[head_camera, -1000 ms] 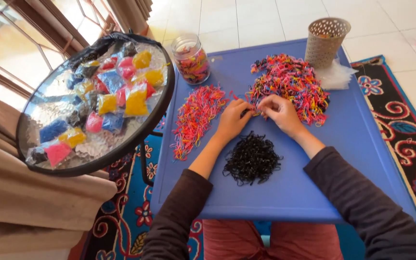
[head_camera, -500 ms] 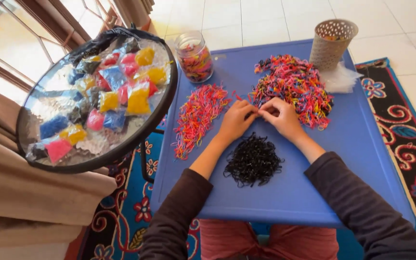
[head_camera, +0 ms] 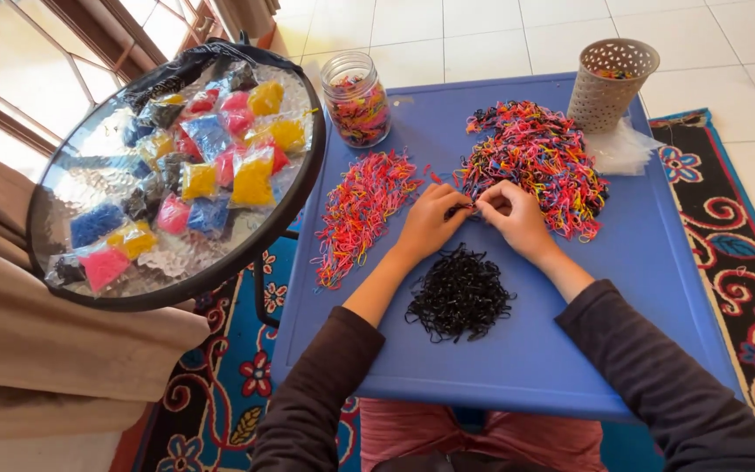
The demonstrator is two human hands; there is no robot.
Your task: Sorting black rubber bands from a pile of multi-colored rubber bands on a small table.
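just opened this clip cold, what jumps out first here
Three piles of tiny elastic bands on the blue tray: a mixed heap at the far side, a pink-orange pile to its left, and a black pile nearest the person. Both hands, left hand and right hand, meet at the mixed heap's near edge, pinching bands. At far left, a round tray holds small bags of coloured bands.

Home living space, white tiled floor [head_camera: 482, 35], patterned rug [head_camera: 744, 262], curtains [head_camera: 37, 350], sunlit window [head_camera: 28, 61]
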